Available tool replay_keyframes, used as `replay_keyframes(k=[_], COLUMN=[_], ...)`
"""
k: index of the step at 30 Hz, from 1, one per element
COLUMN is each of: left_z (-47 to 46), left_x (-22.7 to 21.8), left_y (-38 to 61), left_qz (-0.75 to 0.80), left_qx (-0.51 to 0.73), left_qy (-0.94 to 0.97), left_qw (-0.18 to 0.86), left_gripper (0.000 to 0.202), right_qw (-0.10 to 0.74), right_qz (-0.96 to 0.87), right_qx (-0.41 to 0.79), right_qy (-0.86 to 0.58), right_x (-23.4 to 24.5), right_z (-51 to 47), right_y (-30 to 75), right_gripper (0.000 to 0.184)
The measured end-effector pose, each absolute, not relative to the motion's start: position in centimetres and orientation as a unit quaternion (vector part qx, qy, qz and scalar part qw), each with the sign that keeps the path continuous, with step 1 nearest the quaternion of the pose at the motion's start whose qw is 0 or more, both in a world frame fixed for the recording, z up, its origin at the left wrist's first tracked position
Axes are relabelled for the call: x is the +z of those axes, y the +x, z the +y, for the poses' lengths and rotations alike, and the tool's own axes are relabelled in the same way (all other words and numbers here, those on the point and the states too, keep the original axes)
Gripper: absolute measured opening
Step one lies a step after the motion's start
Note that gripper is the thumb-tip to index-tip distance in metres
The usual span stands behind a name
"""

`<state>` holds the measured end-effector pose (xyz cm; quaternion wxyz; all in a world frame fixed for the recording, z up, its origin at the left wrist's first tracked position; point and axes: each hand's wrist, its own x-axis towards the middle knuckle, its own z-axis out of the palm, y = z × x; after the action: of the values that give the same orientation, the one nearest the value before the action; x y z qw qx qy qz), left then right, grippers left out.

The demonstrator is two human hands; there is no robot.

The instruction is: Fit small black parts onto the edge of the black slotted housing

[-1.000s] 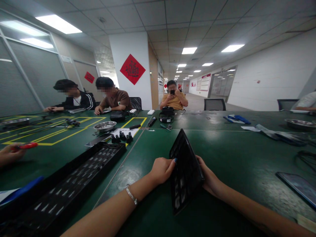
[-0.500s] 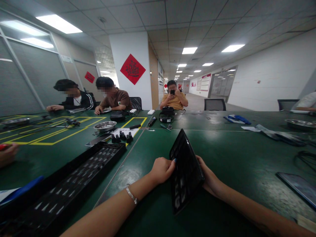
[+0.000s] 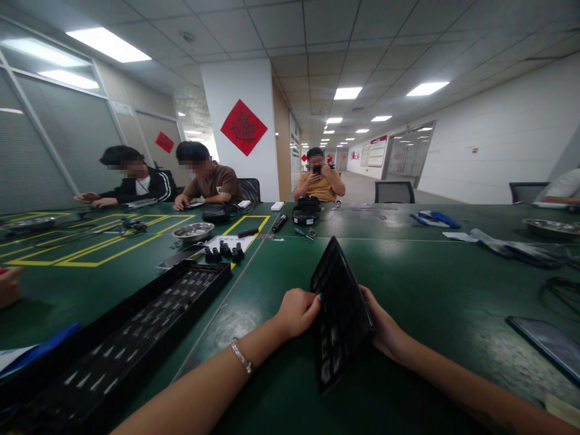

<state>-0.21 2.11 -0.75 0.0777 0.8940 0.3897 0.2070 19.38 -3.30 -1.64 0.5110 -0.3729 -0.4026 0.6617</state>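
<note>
I have a flat black tray (image 3: pixel 341 314) stood up on edge over the near middle of the green counter (image 3: pixel 421 284), tilted so its far corner points away from me and its gridded face, with pale glints in some cells, turns toward my left. It looks to me like thin moulded plastic: light, fairly stiff across the short way, likely to flex along its length, and smooth enough to slide if pinched only by the faces. Its long edges seem the sound places to take it, and that is where I have it: my left hand (image 3: pixel 296 313) is curled closed against the left edge with the fingertips on the face, and my right hand (image 3: pixel 385 329) wraps the right edge from behind, its fingers mostly hidden, so that grip reads as closed on the tray too. On my left wrist sits a thin bracelet (image 3: pixel 241 357). Toward the near-left corner lies a long black tray (image 3: pixel 136 338) full of small slots. Beyond it stand small black parts (image 3: pixel 224 250) on a white sheet and a metal dish (image 3: pixel 194 231). A dark tablet (image 3: pixel 546 339) lies near the right edge.
</note>
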Motion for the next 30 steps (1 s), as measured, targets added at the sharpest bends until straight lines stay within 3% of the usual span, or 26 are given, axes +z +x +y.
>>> replay_keyframes(k=[30], left_z=[2.04], left_x=[-0.55], left_y=[-0.21], left_qz=[0.377], left_qx=[0.189], left_qy=[0.904], left_qw=[0.068], left_gripper=[0.052], right_qw=[0.523], right_qz=[-0.372], right_qx=[0.657], right_qy=[-0.394], right_x=[-1.85], right_z=[-3.07], right_y=[19.48], right_gripper=[0.043])
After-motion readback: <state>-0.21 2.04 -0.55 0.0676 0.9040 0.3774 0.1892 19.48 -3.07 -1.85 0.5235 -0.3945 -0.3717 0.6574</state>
